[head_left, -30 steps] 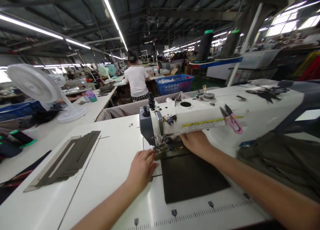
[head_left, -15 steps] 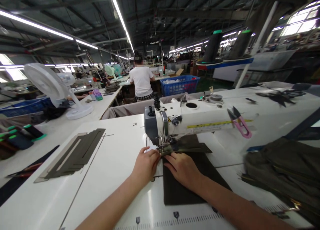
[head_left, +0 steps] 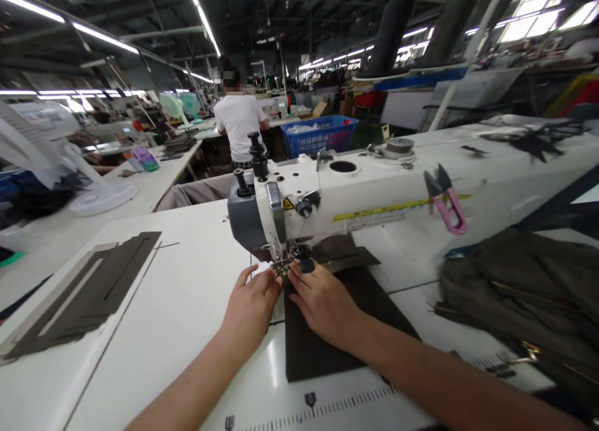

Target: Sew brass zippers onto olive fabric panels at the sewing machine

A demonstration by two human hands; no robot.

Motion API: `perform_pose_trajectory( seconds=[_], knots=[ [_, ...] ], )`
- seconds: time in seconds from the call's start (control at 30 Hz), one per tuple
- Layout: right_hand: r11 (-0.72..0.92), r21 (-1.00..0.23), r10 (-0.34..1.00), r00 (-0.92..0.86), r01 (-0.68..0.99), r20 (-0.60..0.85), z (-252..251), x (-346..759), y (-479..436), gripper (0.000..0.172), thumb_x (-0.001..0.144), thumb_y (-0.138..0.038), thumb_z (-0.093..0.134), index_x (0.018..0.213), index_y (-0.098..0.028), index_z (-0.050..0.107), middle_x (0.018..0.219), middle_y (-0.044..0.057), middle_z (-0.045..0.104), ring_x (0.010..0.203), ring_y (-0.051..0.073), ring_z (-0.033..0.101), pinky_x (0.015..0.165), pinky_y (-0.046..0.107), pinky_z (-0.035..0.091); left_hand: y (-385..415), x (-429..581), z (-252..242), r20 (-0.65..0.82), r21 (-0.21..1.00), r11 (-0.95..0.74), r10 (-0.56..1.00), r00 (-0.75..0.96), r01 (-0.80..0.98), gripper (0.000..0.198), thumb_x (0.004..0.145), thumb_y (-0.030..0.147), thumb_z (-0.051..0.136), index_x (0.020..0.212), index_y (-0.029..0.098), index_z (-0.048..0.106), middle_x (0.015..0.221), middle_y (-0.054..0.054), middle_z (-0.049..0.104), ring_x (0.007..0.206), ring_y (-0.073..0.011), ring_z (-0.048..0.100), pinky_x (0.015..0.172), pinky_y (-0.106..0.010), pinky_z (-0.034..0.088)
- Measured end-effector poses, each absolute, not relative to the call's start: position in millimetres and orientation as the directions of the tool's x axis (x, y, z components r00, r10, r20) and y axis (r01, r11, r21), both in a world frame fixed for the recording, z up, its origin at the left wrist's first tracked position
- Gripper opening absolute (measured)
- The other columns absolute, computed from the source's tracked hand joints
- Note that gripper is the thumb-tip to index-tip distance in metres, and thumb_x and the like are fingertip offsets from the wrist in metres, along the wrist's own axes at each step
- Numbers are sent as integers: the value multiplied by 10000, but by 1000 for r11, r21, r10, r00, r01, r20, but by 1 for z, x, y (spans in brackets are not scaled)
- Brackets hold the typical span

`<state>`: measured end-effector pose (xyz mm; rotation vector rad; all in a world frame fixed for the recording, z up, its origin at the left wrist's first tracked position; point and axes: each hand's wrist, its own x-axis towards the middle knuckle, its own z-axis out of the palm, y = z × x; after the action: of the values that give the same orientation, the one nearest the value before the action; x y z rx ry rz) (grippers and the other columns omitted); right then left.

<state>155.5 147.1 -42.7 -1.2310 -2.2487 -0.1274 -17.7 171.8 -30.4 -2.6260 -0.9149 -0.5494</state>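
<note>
A white industrial sewing machine (head_left: 355,197) stands on the white table (head_left: 187,306). A dark olive fabric piece (head_left: 327,343) lies under its presser foot (head_left: 281,266) and runs toward me. My left hand (head_left: 250,306) rests flat at the left edge of the fabric, fingertips close to the foot. Beside it, my right hand (head_left: 322,303) presses flat on the fabric just right of the needle, fingers stretched toward the foot. Neither hand grips anything.
Flat dark templates (head_left: 79,294) lie on the table at left. A heap of olive garments (head_left: 524,294) fills the right side. Pink thread snips (head_left: 447,200) hang on the machine arm. A white fan (head_left: 42,163) stands far left. A person in white sits beyond, near a blue crate (head_left: 318,138).
My right hand came out from behind the machine head and settled on the fabric beside the needle. My left hand stayed by the foot. My view moved closer and a little to the right.
</note>
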Motion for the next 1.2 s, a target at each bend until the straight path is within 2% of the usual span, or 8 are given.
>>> perform_pose_trajectory(
  seconds=[0.13, 0.33, 0.57, 0.9, 1.2],
  knots=[
    [571, -210, 768, -426, 793, 478, -45, 157, 148, 329, 817, -142, 494, 1123, -40, 564, 1169, 148, 578, 1121, 257, 485, 986, 414, 369, 170, -13, -27, 432, -188, -729, 541, 722, 659, 221, 883, 122, 386, 909, 122, 606, 879, -90, 623, 825, -199, 602, 904, -424, 411],
    [574, -202, 764, -431, 793, 480, -43, 158, 150, 326, 813, -121, 467, 1117, -65, 570, 1160, 160, 583, 1113, 260, 502, 951, 429, 397, 172, -9, -25, 382, -163, -728, 575, 723, 665, 163, 863, 128, 433, 879, 127, 595, 862, -77, 615, 810, -190, 602, 890, -390, 423],
    [575, -187, 761, -438, 796, 478, -45, 158, 153, 319, 818, -129, 465, 1109, -53, 569, 1149, 162, 587, 1114, 262, 499, 954, 424, 397, 174, -10, -27, 383, -125, -741, 577, 721, 660, 165, 855, 104, 418, 853, 134, 580, 871, -73, 615, 817, -182, 600, 870, -367, 435],
    [576, -186, 770, -452, 796, 450, -44, 158, 157, 332, 823, -118, 479, 1134, -17, 536, 1141, 163, 587, 1118, 264, 490, 963, 410, 377, 182, -10, -29, 387, -156, -749, 553, 738, 644, 132, 822, 94, 468, 834, 122, 597, 900, -80, 635, 801, -190, 605, 841, -355, 444],
    [564, -180, 781, -449, 806, 435, -45, 157, 157, 316, 838, -126, 436, 1125, -53, 544, 1142, 156, 584, 1106, 258, 494, 940, 419, 392, 181, -9, -29, 396, -130, -737, 574, 716, 663, 143, 829, 93, 449, 800, 122, 586, 864, -86, 634, 791, -188, 611, 830, -361, 461]
  ],
)
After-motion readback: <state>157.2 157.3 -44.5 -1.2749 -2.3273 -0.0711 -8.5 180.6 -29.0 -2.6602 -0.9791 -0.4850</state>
